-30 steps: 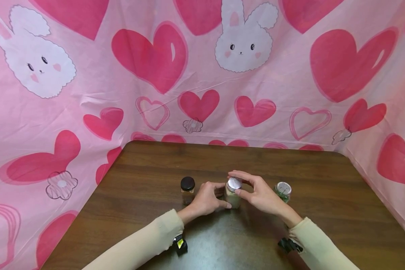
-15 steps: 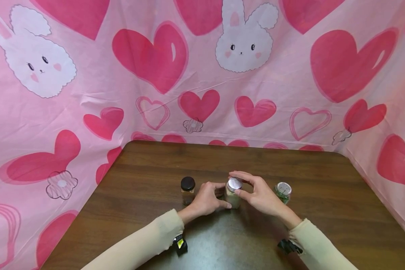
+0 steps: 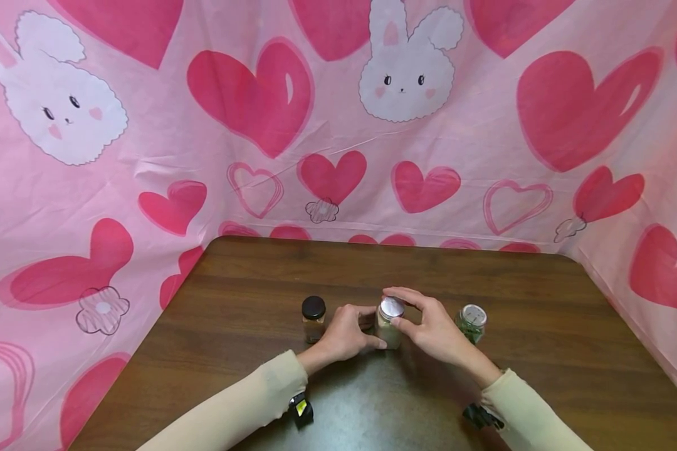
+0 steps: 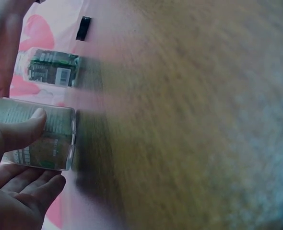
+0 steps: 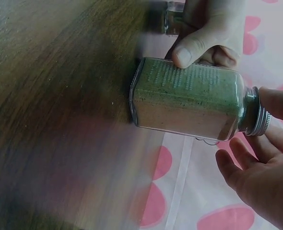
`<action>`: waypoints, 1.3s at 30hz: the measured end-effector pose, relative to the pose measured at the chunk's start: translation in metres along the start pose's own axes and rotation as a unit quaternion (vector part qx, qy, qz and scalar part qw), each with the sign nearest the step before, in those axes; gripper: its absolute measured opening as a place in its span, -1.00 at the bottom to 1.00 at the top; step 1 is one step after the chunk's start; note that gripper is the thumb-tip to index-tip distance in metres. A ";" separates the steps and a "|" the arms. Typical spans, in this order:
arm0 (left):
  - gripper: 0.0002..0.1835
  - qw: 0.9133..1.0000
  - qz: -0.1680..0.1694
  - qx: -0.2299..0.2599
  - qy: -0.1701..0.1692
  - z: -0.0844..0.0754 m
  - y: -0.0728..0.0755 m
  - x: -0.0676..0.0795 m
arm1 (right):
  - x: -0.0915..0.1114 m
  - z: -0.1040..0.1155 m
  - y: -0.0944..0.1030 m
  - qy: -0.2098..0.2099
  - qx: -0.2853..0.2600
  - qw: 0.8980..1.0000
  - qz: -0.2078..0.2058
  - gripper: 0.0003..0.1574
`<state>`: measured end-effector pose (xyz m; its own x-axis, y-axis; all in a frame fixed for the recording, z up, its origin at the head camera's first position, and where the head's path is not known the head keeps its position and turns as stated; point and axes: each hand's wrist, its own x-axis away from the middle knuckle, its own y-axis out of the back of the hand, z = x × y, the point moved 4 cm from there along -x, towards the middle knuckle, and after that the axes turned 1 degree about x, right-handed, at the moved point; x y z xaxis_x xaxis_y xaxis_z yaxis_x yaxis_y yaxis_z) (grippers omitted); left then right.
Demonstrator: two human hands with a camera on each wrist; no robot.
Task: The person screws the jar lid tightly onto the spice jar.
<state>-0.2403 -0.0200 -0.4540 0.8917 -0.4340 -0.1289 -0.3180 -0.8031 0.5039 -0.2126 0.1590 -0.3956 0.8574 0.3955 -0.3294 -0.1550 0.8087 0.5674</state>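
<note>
A glass spice jar (image 3: 390,336) of pale green powder stands upright on the table in the head view. My left hand (image 3: 346,333) grips the jar low on its body, with the thumb (image 4: 29,132) across the printed label in the left wrist view. At the top, my right hand (image 3: 441,332) pinches the silver screw lid (image 3: 392,306) between thumb and fingers. In the right wrist view the lid (image 5: 261,117) sits on the jar's neck, and the printed side (image 5: 187,98) of the jar faces the camera.
A black-lidded jar (image 3: 313,326) with brown contents stands just left of my left hand. Behind my right forearm is another silver-lidded jar (image 3: 472,322) with green flakes. The wooden table (image 3: 248,269) ends at a pink heart-and-rabbit cloth (image 3: 338,134).
My right wrist has shifted very slightly, so more of the green-flake jar shows. Both hands keep their hold on the jar and its lid.
</note>
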 end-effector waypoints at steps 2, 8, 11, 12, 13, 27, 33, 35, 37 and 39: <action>-0.30 1.000 0.000 0.000 -0.001 0.000 0.000 0.000 | 0.000 0.000 0.000 -0.004 0.003 1.000 -0.001 -0.35; -0.30 1.000 -0.002 0.001 -0.005 -0.001 0.000 0.000 | 0.001 -0.001 0.000 -0.016 0.009 1.000 -0.006 -0.33; -0.30 1.000 -0.004 0.001 -0.004 -0.001 0.000 0.000 | 0.002 -0.002 -0.001 -0.019 0.015 1.000 -0.009 -0.33; -0.29 1.000 -0.004 0.000 -0.004 0.000 0.000 0.000 | 0.002 -0.002 -0.001 -0.020 0.016 1.000 -0.011 -0.34; -0.29 1.000 -0.005 -0.001 -0.003 0.000 0.000 0.000 | 0.002 -0.002 -0.002 -0.022 0.017 1.000 -0.012 -0.34; -0.31 1.000 -0.004 -0.009 -0.011 -0.003 0.001 0.000 | 0.003 -0.001 -0.003 -0.029 0.019 0.999 -0.026 -0.36; -0.31 1.000 -0.008 -0.014 -0.017 -0.003 0.001 0.000 | 0.003 0.000 -0.004 -0.020 0.030 0.999 -0.034 -0.37; -0.32 1.000 -0.009 -0.015 -0.018 -0.003 0.001 0.000 | 0.003 0.000 -0.004 -0.023 0.031 0.999 -0.034 -0.36; -0.33 1.000 -0.009 -0.016 -0.016 -0.003 0.001 0.000 | 0.003 0.000 -0.004 -0.026 0.031 0.999 -0.034 -0.36; -0.33 1.000 -0.010 -0.018 -0.017 -0.003 0.001 0.000 | 0.004 0.000 -0.004 -0.027 0.030 0.999 -0.034 -0.37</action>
<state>-0.2396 -0.0200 -0.4510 0.8862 -0.4319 -0.1679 -0.2875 -0.7967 0.5317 -0.2089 0.1574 -0.3990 0.8902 0.3153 -0.3289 -0.0668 0.8044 0.5903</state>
